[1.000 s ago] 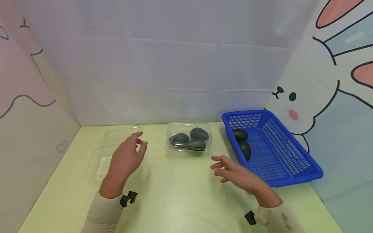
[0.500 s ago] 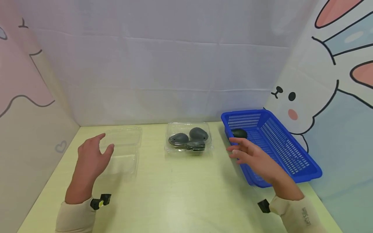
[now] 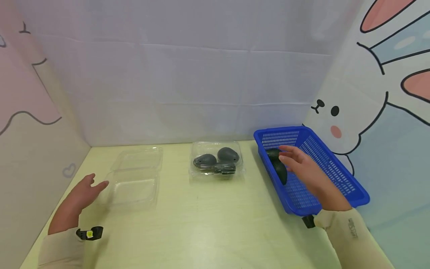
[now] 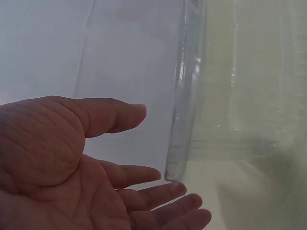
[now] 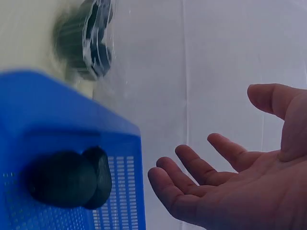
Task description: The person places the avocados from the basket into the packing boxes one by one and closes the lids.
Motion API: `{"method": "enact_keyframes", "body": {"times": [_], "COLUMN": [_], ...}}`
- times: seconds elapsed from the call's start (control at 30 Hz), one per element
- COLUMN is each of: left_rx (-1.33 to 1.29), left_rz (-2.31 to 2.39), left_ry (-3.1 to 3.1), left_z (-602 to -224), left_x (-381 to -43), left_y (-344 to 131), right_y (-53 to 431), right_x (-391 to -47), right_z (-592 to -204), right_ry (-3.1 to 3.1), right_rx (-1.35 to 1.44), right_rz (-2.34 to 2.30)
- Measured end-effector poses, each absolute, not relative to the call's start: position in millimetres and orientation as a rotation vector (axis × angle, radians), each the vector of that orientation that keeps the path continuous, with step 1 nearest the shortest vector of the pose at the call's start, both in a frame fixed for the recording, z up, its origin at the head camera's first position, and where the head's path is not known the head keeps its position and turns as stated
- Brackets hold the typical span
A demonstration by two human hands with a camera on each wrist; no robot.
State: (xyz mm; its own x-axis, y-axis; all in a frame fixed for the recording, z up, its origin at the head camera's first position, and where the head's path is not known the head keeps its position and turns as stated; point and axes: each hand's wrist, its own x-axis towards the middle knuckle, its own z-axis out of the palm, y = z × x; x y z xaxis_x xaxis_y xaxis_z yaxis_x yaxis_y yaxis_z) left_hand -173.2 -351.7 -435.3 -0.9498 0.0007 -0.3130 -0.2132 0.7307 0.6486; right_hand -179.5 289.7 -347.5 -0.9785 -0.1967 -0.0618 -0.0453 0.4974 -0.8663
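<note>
My right hand [image 3: 304,170] hovers over the blue plastic basket [image 3: 302,194], fingers extended, holding nothing. Two dark green avocados lie against the basket's left side: one [image 3: 273,153] toward the back, the other [image 3: 280,172] nearer me, just left of the fingertips. In the right wrist view the avocados [image 5: 64,179] overlap. My left hand [image 3: 82,194] is held above the table's left part with loosely spread fingers and nothing in it. Just right of it lies a clear clamshell box [image 3: 134,190], lid folded open to the back, with nothing inside.
A second clear clamshell box [image 3: 209,148], closed over several dark avocados [image 3: 228,154], stands at the back middle of the pale yellow table [image 3: 198,224]. White cloth [image 3: 201,82] hangs behind the table, and printed panels flank it on both sides.
My left hand has moved left and toward me, off the open clamshell box. My right hand has moved right and away from me, from beside the basket to over it.
</note>
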Motion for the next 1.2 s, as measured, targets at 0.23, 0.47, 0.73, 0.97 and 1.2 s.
{"method": "enact_keyframes", "body": {"times": [0.23,0.47,0.73,0.97,1.2], "left_rx": [-0.085,-0.073,-0.118,-0.124,-0.054], "left_rz": [1.152,1.272,1.378,1.436,1.536], "left_ry": [2.569,2.556,2.514,2.509,2.429], "left_z": [-456.5,-465.7,-465.1,-467.6,-471.4], "left_x": [-175.4,-175.9,-174.4,-173.0,-169.8], "left_y": [-360.3,-347.3,-333.1,-325.4,-315.6], "right_y": [300.9,306.5,307.3,303.0,307.1], "right_x": [-199.5,-220.5,-237.4,-243.8,-248.5], "right_z": [-349.3,-360.5,-368.8,-367.8,-381.2], "right_ry": [2.553,2.638,2.729,2.677,2.6], "right_rx": [-0.125,-0.01,0.039,0.065,0.094], "right_rz": [-1.449,-1.229,-1.012,-0.833,-0.812]}}
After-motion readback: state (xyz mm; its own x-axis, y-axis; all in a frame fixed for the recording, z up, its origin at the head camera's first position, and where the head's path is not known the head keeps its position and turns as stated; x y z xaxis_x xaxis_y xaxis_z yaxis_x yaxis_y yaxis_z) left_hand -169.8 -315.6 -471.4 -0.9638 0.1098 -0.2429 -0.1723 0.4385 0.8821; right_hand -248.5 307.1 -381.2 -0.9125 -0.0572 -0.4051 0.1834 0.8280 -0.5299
